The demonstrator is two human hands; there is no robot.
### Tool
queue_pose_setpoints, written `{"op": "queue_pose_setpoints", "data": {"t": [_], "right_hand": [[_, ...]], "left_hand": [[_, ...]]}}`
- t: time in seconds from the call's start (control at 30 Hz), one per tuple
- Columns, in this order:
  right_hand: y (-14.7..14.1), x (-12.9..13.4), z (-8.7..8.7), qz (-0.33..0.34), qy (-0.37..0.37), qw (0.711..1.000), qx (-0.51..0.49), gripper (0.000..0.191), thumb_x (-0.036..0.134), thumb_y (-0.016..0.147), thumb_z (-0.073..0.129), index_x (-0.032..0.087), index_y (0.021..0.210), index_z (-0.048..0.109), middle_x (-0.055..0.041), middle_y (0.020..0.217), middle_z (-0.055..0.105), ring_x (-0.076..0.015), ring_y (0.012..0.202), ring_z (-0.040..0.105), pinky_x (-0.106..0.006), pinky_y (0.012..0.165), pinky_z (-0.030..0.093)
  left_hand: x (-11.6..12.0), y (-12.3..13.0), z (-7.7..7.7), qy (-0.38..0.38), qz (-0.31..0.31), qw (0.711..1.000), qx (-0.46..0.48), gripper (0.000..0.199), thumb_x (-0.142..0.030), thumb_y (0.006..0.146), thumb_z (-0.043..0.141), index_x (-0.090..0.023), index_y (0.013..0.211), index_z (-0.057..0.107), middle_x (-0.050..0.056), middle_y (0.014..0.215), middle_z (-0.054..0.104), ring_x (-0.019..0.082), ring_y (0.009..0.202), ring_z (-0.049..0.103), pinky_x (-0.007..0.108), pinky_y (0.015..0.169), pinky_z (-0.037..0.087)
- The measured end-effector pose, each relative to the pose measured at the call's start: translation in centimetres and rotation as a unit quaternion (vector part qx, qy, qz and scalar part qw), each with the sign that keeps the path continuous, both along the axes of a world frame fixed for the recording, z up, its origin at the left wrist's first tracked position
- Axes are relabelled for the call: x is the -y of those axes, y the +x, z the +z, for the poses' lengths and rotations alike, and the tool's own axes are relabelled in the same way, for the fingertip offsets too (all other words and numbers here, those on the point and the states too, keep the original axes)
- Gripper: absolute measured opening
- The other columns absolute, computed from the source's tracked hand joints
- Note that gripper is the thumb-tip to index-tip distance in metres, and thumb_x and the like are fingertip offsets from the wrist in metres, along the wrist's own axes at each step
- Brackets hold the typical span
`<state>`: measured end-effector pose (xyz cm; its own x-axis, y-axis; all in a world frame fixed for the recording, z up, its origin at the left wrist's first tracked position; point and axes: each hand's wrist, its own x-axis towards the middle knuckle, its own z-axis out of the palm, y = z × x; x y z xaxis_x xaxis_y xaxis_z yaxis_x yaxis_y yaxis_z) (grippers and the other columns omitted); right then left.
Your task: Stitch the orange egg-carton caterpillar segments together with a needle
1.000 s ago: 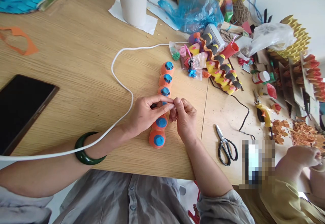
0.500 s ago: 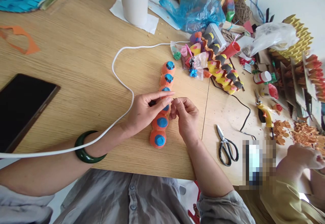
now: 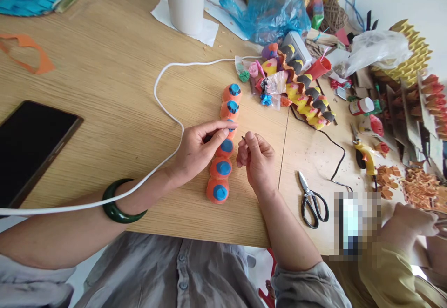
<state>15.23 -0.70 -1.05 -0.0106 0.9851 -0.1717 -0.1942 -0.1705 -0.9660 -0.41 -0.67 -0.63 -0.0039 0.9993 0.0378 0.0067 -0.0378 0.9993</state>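
Fingers [image 3: 250, 137], right hand [image 3: 258, 161]: thumb and forefinger pinched together on one small dark sliver [image 3: 243, 137], its tip left showing; hand just right of the orange strip [image 3: 223, 156], not touching it.

Orange strip, one: six rounded bumps in a row, lying lengthwise on the table [image 3: 125, 70] ahead of the person, each bump with a blue disc [image 3: 222, 168]. Dark marks on the two farthest discs; the nearest three plain; the third from the far end partly covered.

Left hand [image 3: 197, 149]: at the strip's left side, thumb and forefinger slightly parted, their tips over the third bump. Whether it held anything could not be told.

Handling, as judged: so slight a sliver called for a light pinch near one end, lest it bend or flatten. The strip seemed best steadied from its side, with the left fingertips kept off the marked discs, and the bumps spared hard pressure.

White cable [image 3: 155, 89], left of the strip. Scissors [image 3: 310, 201], right of it. Painted carton piece [image 3: 307, 96], beyond its far end, rightward.
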Motion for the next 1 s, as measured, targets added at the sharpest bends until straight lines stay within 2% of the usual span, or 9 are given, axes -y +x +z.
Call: {"op": "queue_pose_setpoints", "data": {"t": [0.1, 0.3, 0.43, 0.57, 0.67, 0.87, 1.0], "right_hand": [[-0.02, -0.07, -0.01, -0.011, 0.004, 1.0, 0.006, 0.038, 0.057, 0.084, 0.08, 0.023, 0.075, 0.065, 0.0081, 0.054, 0.053, -0.0074, 0.046, 0.044, -0.024, 0.047, 0.043], [0.06, -0.01, -0.09, 0.0, 0.003, 1.0, 0.01, 0.037, 0.056, 0.085, 0.08, 0.023, 0.074, 0.066, 0.0091, 0.051, 0.049, -0.007, 0.043, 0.041, -0.023, 0.045, 0.041], [0.11, 0.07, -0.15, 0.013, 0.012, 1.0, -0.003, 0.037, 0.053, 0.088, 0.079, 0.023, 0.072, 0.064, 0.0077, 0.054, 0.053, -0.0077, 0.045, 0.045, -0.023, 0.047, 0.043], [0.04, 0.13, -0.14, 0.03, 0.006, 1.0, -0.002, 0.039, 0.056, 0.092, 0.073, 0.023, 0.072, 0.065, 0.0056, 0.059, 0.058, -0.0085, 0.049, 0.05, -0.024, 0.05, 0.044], [0.02, 0.16, -0.04, 0.043, -0.008, 0.999, 0.006, 0.042, 0.062, 0.092, 0.069, 0.023, 0.075, 0.066, 0.0042, 0.061, 0.061, -0.0099, 0.051, 0.053, -0.025, 0.051, 0.047], [0.04, 0.14, 0.02, 0.036, 0.004, 0.999, -0.014, 0.037, 0.054, 0.09, 0.076, 0.022, 0.074, 0.066, 0.0057, 0.061, 0.06, -0.0084, 0.049, 0.053, -0.024, 0.052, 0.05], [0.08, 0.06, -0.14, 0.022, 0.004, 1.0, -0.016, 0.038, 0.055, 0.087, 0.078, 0.022, 0.074, 0.066, 0.0067, 0.059, 0.059, -0.0074, 0.047, 0.051, -0.024, 0.05, 0.051]], "left_hand": [[0.07, -0.09, -0.08, -0.003, -0.008, 1.0, -0.005, 0.03, -0.036, 0.096, 0.067, -0.019, 0.114, 0.083, 0.002, 0.083, 0.076, 0.011, 0.065, 0.059, 0.021, 0.058, 0.048], [0.11, -0.04, -0.13, -0.01, -0.032, 0.999, -0.005, 0.032, -0.042, 0.094, 0.071, -0.02, 0.112, 0.084, 0.001, 0.073, 0.072, 0.01, 0.058, 0.053, 0.021, 0.053, 0.044], [-0.01, 0.13, -0.25, 0.0, -0.054, 0.999, 0.001, 0.031, -0.043, 0.091, 0.076, -0.018, 0.106, 0.085, 0.003, 0.079, 0.076, 0.012, 0.064, 0.06, 0.021, 0.058, 0.049], [-0.12, 0.14, -0.36, 0.024, -0.033, 0.999, -0.015, 0.025, -0.041, 0.093, 0.075, -0.019, 0.098, 0.084, 0.003, 0.081, 0.078, 0.013, 0.07, 0.067, 0.022, 0.067, 0.054], [-0.15, 0.11, -0.27, 0.033, -0.02, 0.999, -0.028, 0.024, -0.041, 0.092, 0.075, -0.019, 0.094, 0.084, 0.002, 0.081, 0.079, 0.014, 0.069, 0.068, 0.023, 0.068, 0.055], [-0.09, 0.11, -0.28, 0.042, -0.013, 0.998, -0.039, 0.024, -0.04, 0.093, 0.076, -0.018, 0.097, 0.086, 0.003, 0.085, 0.082, 0.015, 0.073, 0.072, 0.022, 0.07, 0.057], [-0.02, -0.06, -0.34, 0.042, -0.021, 0.998, -0.045, 0.034, -0.048, 0.096, 0.072, -0.019, 0.107, 0.085, 0.005, 0.099, 0.084, 0.017, 0.085, 0.076, 0.022, 0.077, 0.059]]}}
